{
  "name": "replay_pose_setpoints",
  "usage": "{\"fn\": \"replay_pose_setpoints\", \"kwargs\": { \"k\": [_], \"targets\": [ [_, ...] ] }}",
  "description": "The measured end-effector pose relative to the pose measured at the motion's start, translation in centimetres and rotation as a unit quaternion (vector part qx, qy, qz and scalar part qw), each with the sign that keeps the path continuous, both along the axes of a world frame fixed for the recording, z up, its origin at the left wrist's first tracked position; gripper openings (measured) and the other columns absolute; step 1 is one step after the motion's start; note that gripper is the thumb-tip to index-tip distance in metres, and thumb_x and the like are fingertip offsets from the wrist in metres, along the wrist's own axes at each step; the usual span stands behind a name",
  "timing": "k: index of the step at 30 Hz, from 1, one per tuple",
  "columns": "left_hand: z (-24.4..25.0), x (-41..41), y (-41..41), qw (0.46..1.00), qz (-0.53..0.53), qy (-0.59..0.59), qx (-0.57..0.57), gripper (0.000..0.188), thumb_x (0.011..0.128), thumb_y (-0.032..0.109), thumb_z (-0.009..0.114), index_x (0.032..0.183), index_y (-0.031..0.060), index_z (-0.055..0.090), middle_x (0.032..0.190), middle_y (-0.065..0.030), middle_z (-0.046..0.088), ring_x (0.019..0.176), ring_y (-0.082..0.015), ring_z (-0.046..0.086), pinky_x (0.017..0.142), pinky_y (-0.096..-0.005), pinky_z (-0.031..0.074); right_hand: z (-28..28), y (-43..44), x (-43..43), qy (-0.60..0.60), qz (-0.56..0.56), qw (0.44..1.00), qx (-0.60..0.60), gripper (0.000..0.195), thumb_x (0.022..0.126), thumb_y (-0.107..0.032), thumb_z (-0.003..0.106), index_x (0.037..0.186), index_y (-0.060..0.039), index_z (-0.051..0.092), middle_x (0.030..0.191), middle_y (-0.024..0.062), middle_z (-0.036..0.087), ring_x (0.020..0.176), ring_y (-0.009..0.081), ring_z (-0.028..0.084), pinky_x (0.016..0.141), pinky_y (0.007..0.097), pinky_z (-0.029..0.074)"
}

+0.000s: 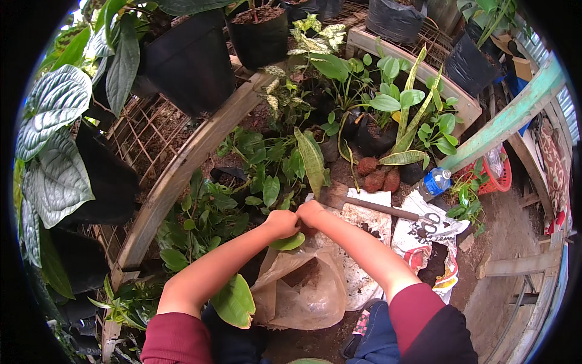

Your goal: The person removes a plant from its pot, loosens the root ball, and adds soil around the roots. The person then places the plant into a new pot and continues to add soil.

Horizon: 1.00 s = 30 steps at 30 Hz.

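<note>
My left hand (283, 224) and my right hand (311, 213) meet side by side in the middle of the view, both with curled fingers; what lies between them is hidden. Just below my left hand a green leaf (288, 242) shows. Beneath my forearms lies a clear plastic bag (313, 302) with brown matter inside, its mouth gaping. A larger green leaf (235, 301) with a browned edge hangs by the bag's left side. A trowel-like tool with a long handle (384, 208) rests on a soil-stained white sheet (363, 268), right of my hands.
Leafy potted plants stand ahead and left, along a wooden bench frame (191, 150) with wire mesh. Several brown fibrous balls (375, 181) sit ahead. At right are a water bottle (435, 183), a torn printed sack (425, 232), a red basket (498, 175) and a green-painted post (504, 113).
</note>
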<state>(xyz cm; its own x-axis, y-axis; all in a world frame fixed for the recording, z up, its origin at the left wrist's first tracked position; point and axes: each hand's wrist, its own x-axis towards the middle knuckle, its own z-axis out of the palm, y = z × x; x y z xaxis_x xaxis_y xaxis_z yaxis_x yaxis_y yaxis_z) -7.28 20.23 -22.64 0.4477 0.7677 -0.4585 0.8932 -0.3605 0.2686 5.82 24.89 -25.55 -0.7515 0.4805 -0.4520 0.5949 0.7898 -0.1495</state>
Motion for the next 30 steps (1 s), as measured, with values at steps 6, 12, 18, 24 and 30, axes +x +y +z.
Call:
{"fn": "replay_pose_setpoints", "kwargs": {
  "k": [6, 12, 18, 24, 30],
  "targets": [
    [1.7, 2.0, 0.1, 1.0, 0.003, -0.014, -0.003, 0.029, 0.075, 0.034, 0.06, 0.082, 0.0064, 0.066, 0.084, -0.0142, 0.066, 0.081, -0.0312, 0.064, 0.07, -0.043, 0.051, 0.5, -1.4, 6.3, 0.168, 0.093, 0.964, 0.184, 0.015, 0.073, -0.015, 0.06, 0.087, -0.0092, 0.063, 0.095, 0.0068, 0.057, 0.096, 0.0234, 0.054, 0.076, 0.0347, 0.046],
    [2.7, 3.6, 0.2, 0.996, 0.039, -0.065, 0.056, 0.032, 0.079, 0.034, 0.058, 0.084, 0.004, 0.065, 0.083, -0.0169, 0.065, 0.081, -0.0327, 0.063, 0.072, -0.0426, 0.05, 5.3, -3.2, 22.3, 0.302, -0.348, 0.863, 0.206, 0.016, 0.072, -0.008, 0.055, 0.086, -0.0009, 0.059, 0.077, 0.0176, 0.058, 0.08, 0.0317, 0.059, 0.073, 0.0438, 0.047],
    [3.3, 5.4, 0.5, 0.996, 0.067, -0.044, 0.051, 0.032, 0.078, 0.034, 0.06, 0.086, 0.0039, 0.065, 0.083, -0.0174, 0.065, 0.08, -0.0325, 0.063, 0.073, -0.0422, 0.05, 0.2, -7.1, 38.7, 0.12, -0.562, 0.782, 0.239, 0.028, 0.069, 0.003, 0.057, 0.097, 0.0021, 0.056, 0.096, 0.0217, 0.057, 0.095, 0.0341, 0.056, 0.081, 0.0412, 0.047],
    [3.7, 5.6, 0.1, 0.997, 0.046, -0.022, 0.065, 0.031, 0.077, 0.033, 0.06, 0.082, 0.003, 0.066, 0.081, -0.0174, 0.065, 0.08, -0.0337, 0.062, 0.07, -0.0425, 0.05, 0.0, -7.3, 40.1, -0.014, -0.409, 0.873, 0.266, 0.045, 0.065, 0.003, 0.064, 0.108, -0.0001, 0.05, 0.1, 0.0151, 0.054, 0.102, 0.0294, 0.052, 0.086, 0.0375, 0.045],
    [3.7, 5.7, 0.6, 0.997, 0.042, -0.008, 0.068, 0.028, 0.076, 0.034, 0.061, 0.084, 0.0074, 0.068, 0.08, -0.016, 0.065, 0.079, -0.0333, 0.063, 0.07, -0.042, 0.05, -0.2, -6.2, 42.7, -0.051, -0.368, 0.911, 0.182, 0.042, 0.068, -0.002, 0.063, 0.108, 0.0003, 0.049, 0.094, 0.0151, 0.061, 0.089, 0.0317, 0.061, 0.074, 0.0406, 0.051]
  ]
}}
